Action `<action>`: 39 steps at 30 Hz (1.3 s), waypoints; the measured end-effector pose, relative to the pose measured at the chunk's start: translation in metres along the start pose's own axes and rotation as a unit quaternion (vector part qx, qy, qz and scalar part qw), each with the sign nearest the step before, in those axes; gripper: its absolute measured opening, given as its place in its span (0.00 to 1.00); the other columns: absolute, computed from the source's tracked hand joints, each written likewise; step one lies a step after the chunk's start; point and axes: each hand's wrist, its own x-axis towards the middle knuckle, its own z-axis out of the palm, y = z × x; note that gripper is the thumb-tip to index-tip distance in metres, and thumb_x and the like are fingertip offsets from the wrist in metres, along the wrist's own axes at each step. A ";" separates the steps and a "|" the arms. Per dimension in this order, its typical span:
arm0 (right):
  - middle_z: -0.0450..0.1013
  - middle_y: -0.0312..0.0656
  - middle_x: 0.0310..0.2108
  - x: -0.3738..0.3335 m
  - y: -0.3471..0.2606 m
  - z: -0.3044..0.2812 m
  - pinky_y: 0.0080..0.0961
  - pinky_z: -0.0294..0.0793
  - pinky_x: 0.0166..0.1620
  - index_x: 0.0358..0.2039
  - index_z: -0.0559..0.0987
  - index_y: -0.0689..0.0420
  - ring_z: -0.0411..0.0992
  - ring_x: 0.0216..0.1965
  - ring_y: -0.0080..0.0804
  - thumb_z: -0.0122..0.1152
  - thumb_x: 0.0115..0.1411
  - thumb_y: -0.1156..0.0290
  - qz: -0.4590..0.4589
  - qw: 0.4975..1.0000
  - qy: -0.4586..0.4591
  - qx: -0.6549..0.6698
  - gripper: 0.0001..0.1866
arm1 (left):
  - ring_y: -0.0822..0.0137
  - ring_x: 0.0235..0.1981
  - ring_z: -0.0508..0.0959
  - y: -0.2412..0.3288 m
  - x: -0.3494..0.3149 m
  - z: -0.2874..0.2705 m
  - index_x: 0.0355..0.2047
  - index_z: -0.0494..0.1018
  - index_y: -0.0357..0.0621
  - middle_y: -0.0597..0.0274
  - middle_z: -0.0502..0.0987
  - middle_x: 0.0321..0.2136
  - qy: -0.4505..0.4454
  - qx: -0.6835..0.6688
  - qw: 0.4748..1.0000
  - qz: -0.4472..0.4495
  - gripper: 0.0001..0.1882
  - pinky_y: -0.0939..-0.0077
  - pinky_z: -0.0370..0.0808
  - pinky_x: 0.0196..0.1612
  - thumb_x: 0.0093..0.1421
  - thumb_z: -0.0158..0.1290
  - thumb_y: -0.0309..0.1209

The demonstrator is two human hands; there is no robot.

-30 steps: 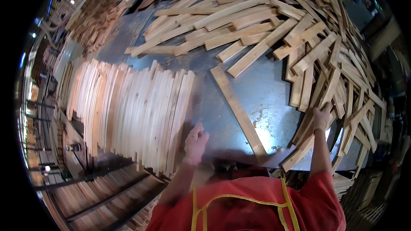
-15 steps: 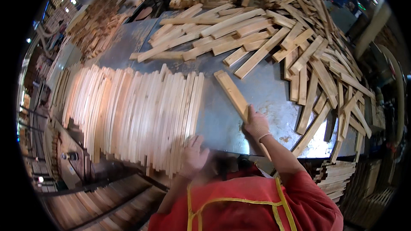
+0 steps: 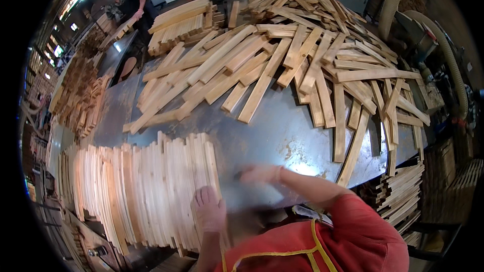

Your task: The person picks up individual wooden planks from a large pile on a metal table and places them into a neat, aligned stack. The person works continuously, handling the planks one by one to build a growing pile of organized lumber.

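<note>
A long row of pale wooden strips (image 3: 151, 189), packed side by side on edge, lies across the near left of the metal table. My left hand (image 3: 208, 210), in a light glove, rests on the right end of this row with its fingers lying over the last strips. To the right, my right hand (image 3: 261, 174) hovers over the bare metal, apart from the row. Motion smears its fingers, and I see no strip in it. Loose wooden boards (image 3: 264, 83) lie in a crisscross heap beyond both hands.
The metal table (image 3: 262, 141) shows bare between row and heap. A neat board stack (image 3: 179, 25) stands at the far left; more wood (image 3: 75, 93) is piled farther left. Another person (image 3: 123, 0) works at the back left. Stacked strips (image 3: 398, 196) sit below the right edge. A hose (image 3: 456, 65) hangs right.
The board my right hand held is out of that hand and now seems to be at the row's right end. My right hand moved left; my left hand stays by the row. The view shifted.
</note>
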 end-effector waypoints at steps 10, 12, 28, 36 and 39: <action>0.77 0.56 0.59 -0.148 -0.034 -0.429 0.45 0.75 0.62 0.67 0.70 0.56 0.74 0.61 0.58 0.73 0.58 0.49 0.228 0.731 0.502 -0.401 0.42 | 0.43 0.72 0.62 0.116 0.156 0.004 0.74 0.60 0.42 0.47 0.64 0.71 0.016 -0.024 0.998 0.056 0.49 0.47 0.58 0.75 0.57 0.67 0.45; 0.73 0.52 0.65 -0.154 -0.047 -0.462 0.45 0.73 0.65 0.69 0.69 0.56 0.71 0.66 0.53 0.74 0.56 0.42 0.300 0.712 0.457 -0.441 0.48 | 0.44 0.72 0.62 0.133 0.208 0.018 0.75 0.60 0.42 0.48 0.64 0.70 0.024 -0.021 0.997 0.070 0.49 0.47 0.60 0.74 0.57 0.67 0.46; 0.74 0.61 0.58 -0.251 0.018 -0.268 0.49 0.76 0.59 0.72 0.64 0.58 0.75 0.57 0.62 0.81 0.47 0.54 0.231 0.798 0.330 -0.448 0.55 | 0.70 0.43 0.82 0.152 0.183 0.067 0.53 0.78 0.37 0.60 0.83 0.41 -0.322 -0.502 0.787 -0.154 0.17 0.72 0.81 0.48 0.65 0.59 0.30; 0.84 0.51 0.41 -0.241 -0.007 -0.168 0.41 0.82 0.49 0.65 0.74 0.59 0.83 0.43 0.48 0.73 0.55 0.67 0.262 0.885 0.303 -0.239 0.36 | 0.73 0.45 0.81 0.109 0.017 0.020 0.59 0.76 0.37 0.66 0.81 0.47 -0.260 -0.724 0.608 -0.195 0.23 0.75 0.79 0.51 0.64 0.59 0.29; 0.84 0.47 0.44 -0.213 -0.009 -0.115 0.31 0.81 0.48 0.58 0.80 0.65 0.81 0.43 0.31 0.75 0.56 0.65 0.242 0.917 0.316 0.015 0.31 | 0.73 0.42 0.80 0.088 -0.031 -0.002 0.57 0.78 0.38 0.68 0.82 0.44 -0.196 -0.678 0.682 -0.191 0.22 0.75 0.79 0.47 0.63 0.60 0.31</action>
